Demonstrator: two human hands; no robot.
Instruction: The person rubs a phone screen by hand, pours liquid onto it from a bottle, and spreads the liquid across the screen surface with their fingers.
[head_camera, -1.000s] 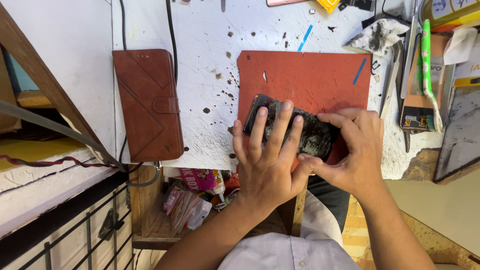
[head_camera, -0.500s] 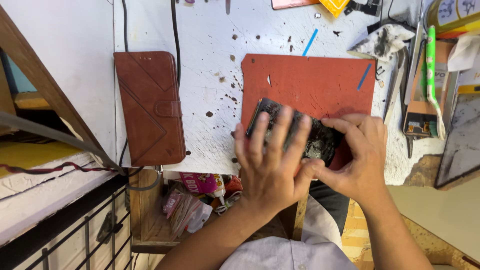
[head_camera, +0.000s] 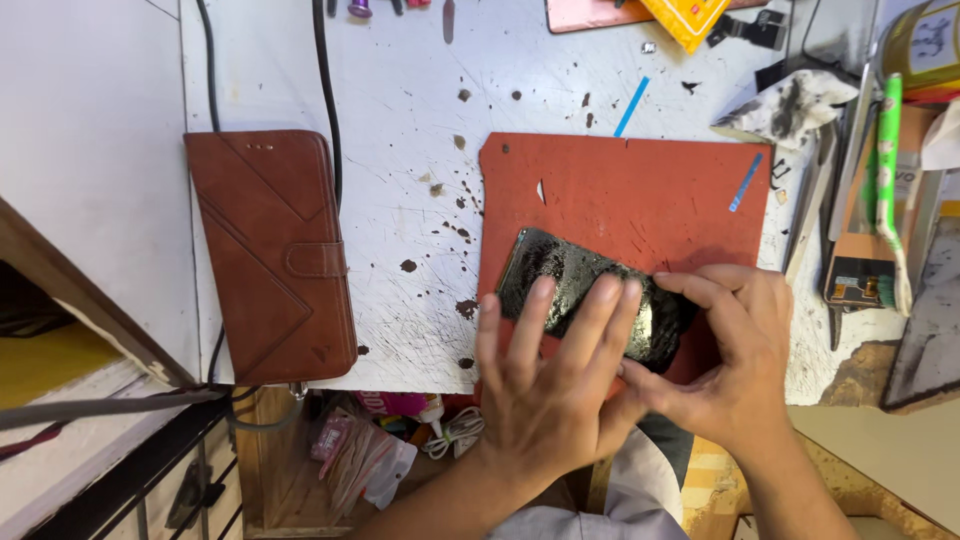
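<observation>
My left hand (head_camera: 545, 395) presses flat, fingers spread, on a dark phone (head_camera: 590, 295) lying tilted on the red mat (head_camera: 640, 190). My right hand (head_camera: 735, 365) pinches the phone's right end. A brown wallet case (head_camera: 270, 250) rests well apart, left on the counter (head_camera: 400, 120).

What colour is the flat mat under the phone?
The flat work mat is rusty orange-red, seen best in the head view.

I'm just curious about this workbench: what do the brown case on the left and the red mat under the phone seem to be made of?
The brown case looks like leather or an imitation: matte, with stitched seams and a strap tab. The red mat looks like thin rubber or felt-like sheet: flat, dull, nicked. Which exactly, the look leaves open.
</observation>
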